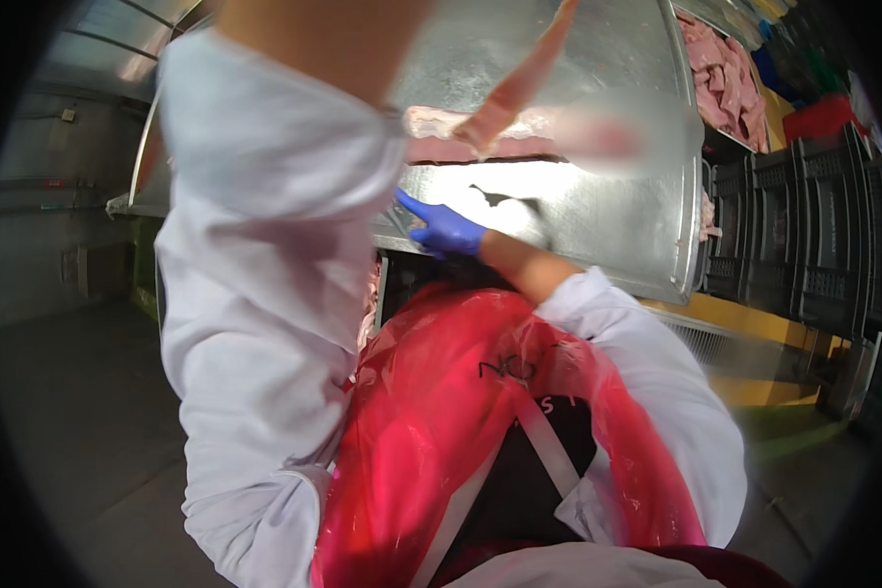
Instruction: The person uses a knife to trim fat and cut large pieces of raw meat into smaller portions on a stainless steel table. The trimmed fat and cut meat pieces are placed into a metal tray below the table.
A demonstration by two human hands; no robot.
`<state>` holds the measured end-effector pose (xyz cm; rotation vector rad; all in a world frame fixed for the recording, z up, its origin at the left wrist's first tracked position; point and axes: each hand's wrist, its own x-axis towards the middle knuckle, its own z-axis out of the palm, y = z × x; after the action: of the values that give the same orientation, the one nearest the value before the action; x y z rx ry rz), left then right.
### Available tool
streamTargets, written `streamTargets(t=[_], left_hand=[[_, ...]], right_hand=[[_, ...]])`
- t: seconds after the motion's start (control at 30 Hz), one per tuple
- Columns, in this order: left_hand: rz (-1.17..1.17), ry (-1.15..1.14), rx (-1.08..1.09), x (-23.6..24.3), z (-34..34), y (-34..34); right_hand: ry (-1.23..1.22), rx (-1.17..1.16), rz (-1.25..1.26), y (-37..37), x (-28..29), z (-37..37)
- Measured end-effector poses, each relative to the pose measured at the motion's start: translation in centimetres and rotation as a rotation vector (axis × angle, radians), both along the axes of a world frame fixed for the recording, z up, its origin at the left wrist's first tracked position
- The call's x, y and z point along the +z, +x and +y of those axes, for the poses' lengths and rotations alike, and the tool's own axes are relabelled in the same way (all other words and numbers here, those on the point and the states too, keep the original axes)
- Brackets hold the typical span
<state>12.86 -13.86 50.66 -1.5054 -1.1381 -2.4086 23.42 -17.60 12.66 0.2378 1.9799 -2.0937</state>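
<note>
We see a long slab of meat (pixel 461 149) lying lengthwise across the steel counter (pixel 637 225), probably set that way so its long side runs within reach of the right hand (pixel 448 231). That hand, in a blue glove, is low by the counter's near edge, index finger stretched out and the others partly curled; something thin and grey shows by the fingertips, but we cannot tell whether it is gripped. Our left forearm (pixel 314 39) rises past the upper border, so we cannot tell how far open the left hand is or what it has. A narrow strip of meat (pixel 524 83) slants down from that same border, its lower end over the slab; it seems held from above, though the hold is out of view and we cannot tell whether the end touches. As for room, bare metal spreads behind the slab and between it and the near edge, leaving the right hand space to move sideways. To the right, the counter's rim limits travel, with pieces of meat (pixel 725 83) and black crates (pixel 833 225) beyond it. On the near side, the red apron (pixel 412 392) crowds the edge. A blurred patch hides the slab's right end.
</note>
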Motion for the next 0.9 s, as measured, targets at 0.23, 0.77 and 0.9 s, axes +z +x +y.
streamTargets(t=[0.23, 0.77, 0.9], left_hand=[[-0.392, -0.176, 0.055, -11.1, -8.8, -5.8], [0.976, -1.298, 0.088, -46.7, 5.1, 19.0], [1.022, -1.231, 0.101, -47.7, 4.5, 19.1]], right_hand=[[0.326, 0.147, -0.268, 26.4, 4.5, 13.5], [0.695, -0.345, -0.246, 37.2, -1.6, 20.2], [0.924, -0.156, -0.231, 32.1, -3.3, 21.8]])
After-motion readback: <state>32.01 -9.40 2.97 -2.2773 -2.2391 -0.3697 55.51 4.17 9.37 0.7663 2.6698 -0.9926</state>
